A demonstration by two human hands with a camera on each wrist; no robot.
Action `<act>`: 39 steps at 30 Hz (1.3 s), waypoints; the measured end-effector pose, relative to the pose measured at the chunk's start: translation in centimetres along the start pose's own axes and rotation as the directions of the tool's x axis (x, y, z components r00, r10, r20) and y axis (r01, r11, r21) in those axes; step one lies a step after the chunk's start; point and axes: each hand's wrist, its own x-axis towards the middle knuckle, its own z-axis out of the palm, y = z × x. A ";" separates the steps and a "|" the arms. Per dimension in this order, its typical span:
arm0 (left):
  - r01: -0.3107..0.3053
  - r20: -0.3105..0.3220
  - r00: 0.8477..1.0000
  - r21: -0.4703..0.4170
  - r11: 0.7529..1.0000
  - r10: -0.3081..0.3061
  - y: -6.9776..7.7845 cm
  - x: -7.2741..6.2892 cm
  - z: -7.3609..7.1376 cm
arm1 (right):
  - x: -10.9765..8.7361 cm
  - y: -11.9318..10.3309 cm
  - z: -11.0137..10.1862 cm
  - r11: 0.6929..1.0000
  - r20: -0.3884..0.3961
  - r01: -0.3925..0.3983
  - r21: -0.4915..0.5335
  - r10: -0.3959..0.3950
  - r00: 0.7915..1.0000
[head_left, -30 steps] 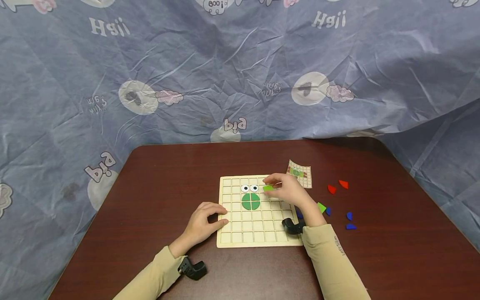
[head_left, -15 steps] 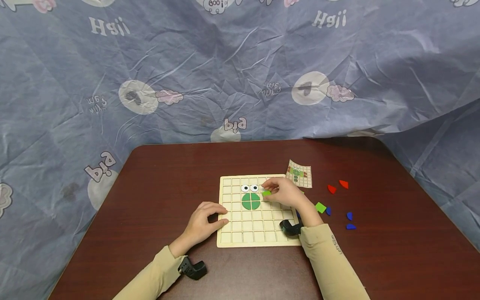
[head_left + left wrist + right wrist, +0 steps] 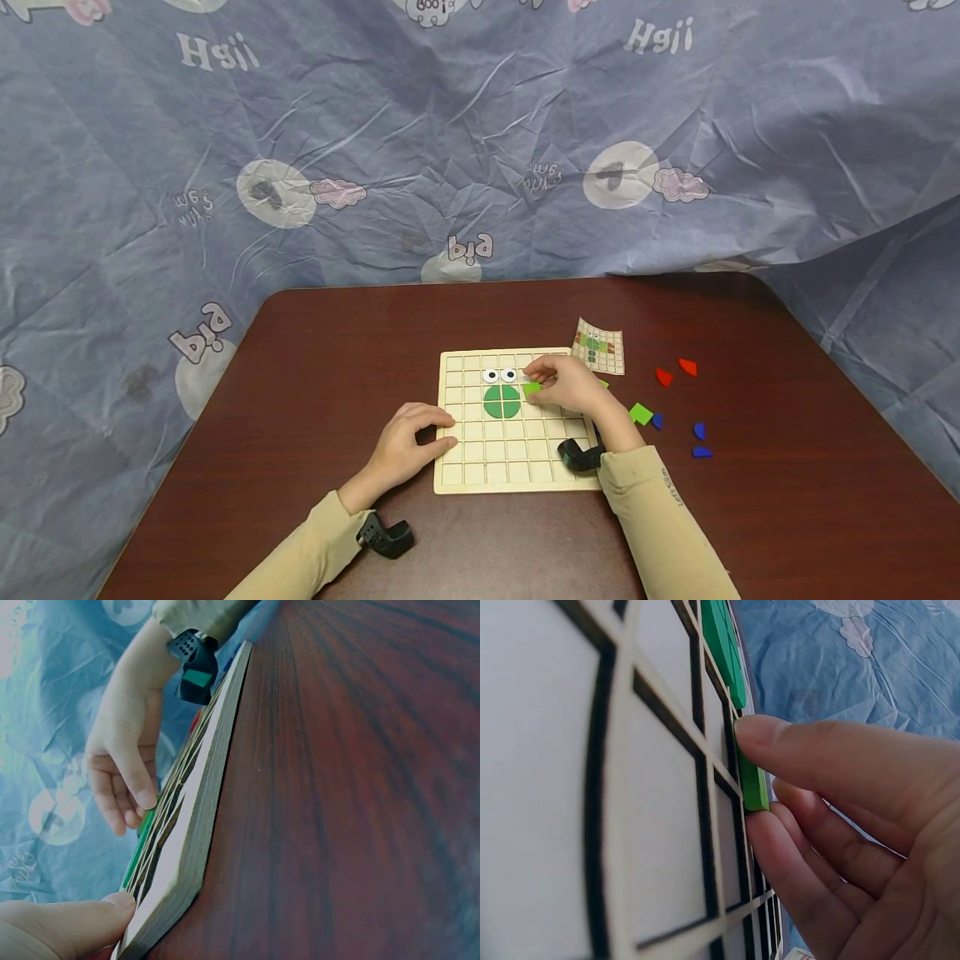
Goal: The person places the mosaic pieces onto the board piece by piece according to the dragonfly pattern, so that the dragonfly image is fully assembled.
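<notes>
A pale wooden grid board (image 3: 495, 475) lies on the table. Near its upper middle, several dark green quarter-round pieces (image 3: 492, 409) form a circle, with two eye pieces (image 3: 509, 376) just above. To the right of that circle, my right hand (image 3: 573, 385) pinches a light green tile (image 3: 754, 787) right at the grid's surface; the thumb covers part of it in the right wrist view. My left hand (image 3: 405, 442) rests at the board's left edge, fingers relaxed, with the thumb (image 3: 90, 922) touching the rim in the left wrist view.
A small pattern card (image 3: 611, 357) lies behind the board's right corner. Farther right are two red pieces (image 3: 664, 377), another light green piece (image 3: 641, 414) and several blue pieces (image 3: 699, 431). A patterned cloth (image 3: 450, 150) hangs behind the table (image 3: 345, 333).
My right hand has moved slightly toward me and left, lowering the light green tile beside the dark green circle. My left hand stays at the board's edge.
</notes>
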 end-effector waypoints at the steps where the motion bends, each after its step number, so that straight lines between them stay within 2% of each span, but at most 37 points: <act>1: 0.003 0.000 1.000 0.000 1.000 -0.003 0.0 0.0 0.0 | 0.0 0.0 0.0 1.000 0.000 0.003 0.001 -0.003 1.000; 18: 0.004 0.002 1.000 -0.005 1.000 -0.004 0.0 0.1 0.0 | 0.1 0.1 -0.2 0.999 -0.003 0.033 0.019 -0.033 0.999; 26: -0.001 0.000 1.000 -0.004 1.000 0.001 0.0 0.1 0.1 | -0.2 0.2 -1.3 0.998 0.001 0.030 0.060 -0.030 1.000; 39: 0.028 0.017 0.999 -0.009 1.000 -0.028 -0.1 -0.1 0.0 | -1.8 0.8 -5.0 0.998 -0.130 -0.028 0.052 0.034 0.991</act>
